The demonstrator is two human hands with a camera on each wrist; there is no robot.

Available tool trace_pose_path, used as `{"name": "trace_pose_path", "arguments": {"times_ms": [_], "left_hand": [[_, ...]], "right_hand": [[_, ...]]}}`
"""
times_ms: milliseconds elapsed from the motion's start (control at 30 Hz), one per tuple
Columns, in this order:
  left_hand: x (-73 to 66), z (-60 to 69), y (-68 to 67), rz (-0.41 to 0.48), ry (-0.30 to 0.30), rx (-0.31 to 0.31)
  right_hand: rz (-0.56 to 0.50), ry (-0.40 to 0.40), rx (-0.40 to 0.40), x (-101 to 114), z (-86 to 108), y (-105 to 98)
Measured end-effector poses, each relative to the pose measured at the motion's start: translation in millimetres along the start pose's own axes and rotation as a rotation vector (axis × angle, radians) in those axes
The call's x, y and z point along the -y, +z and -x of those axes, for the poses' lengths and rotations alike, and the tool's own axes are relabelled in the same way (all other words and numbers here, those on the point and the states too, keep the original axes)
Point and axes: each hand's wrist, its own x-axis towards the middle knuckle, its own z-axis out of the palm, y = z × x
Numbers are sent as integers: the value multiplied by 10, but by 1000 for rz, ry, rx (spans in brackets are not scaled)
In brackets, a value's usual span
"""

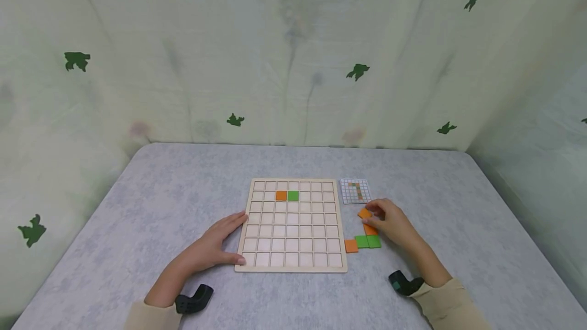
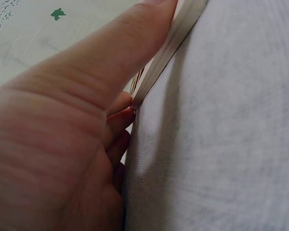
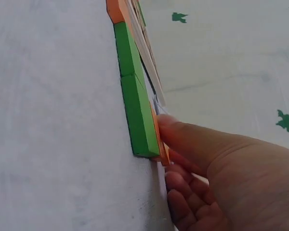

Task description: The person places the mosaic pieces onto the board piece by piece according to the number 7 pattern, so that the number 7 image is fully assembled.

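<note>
A wooden grid board (image 1: 292, 230) lies on the table, with one orange tile (image 1: 281, 195) and one green tile (image 1: 293, 195) side by side in its second row. My left hand (image 1: 213, 243) rests against the board's left side, fingers on the edge and thumb at the near corner; the left wrist view shows the thumb (image 2: 101, 53) along the rim. Right of the board, my right hand (image 1: 393, 223) pinches an orange tile (image 1: 364, 213) turned at an angle. Close by lie another orange tile (image 1: 371, 230), two green tiles (image 1: 368, 242) and an orange tile (image 1: 351, 246) beside the board.
A small printed pattern card (image 1: 355, 191) with a coloured grid lies at the board's upper right, just beyond the right hand. The grey table (image 1: 197, 182) ends at a pale curtain (image 1: 257, 65) with green leaf and bird shapes. Both wrists carry black devices (image 1: 194, 299).
</note>
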Motion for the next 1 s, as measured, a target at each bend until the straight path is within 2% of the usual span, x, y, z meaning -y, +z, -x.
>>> {"name": "trace_pose_path", "arguments": {"times_ms": [233,333,400,767,1000], "left_hand": [[2,7,-9,3,7,-3],[7,5,-5,1,10,-2],[12,5,-5,2,8,-2],[22,8,-2,-2,18,-7],[25,11,2,3,18,-4]], "right_hand": [[82,28,25,87,-28,-5],[69,59,33,137,-40,-17],[55,47,29,186,-54,-29],[-58,-228,-54,670,-281,-4],[-170,-325,-45,938,-495,185]]}}
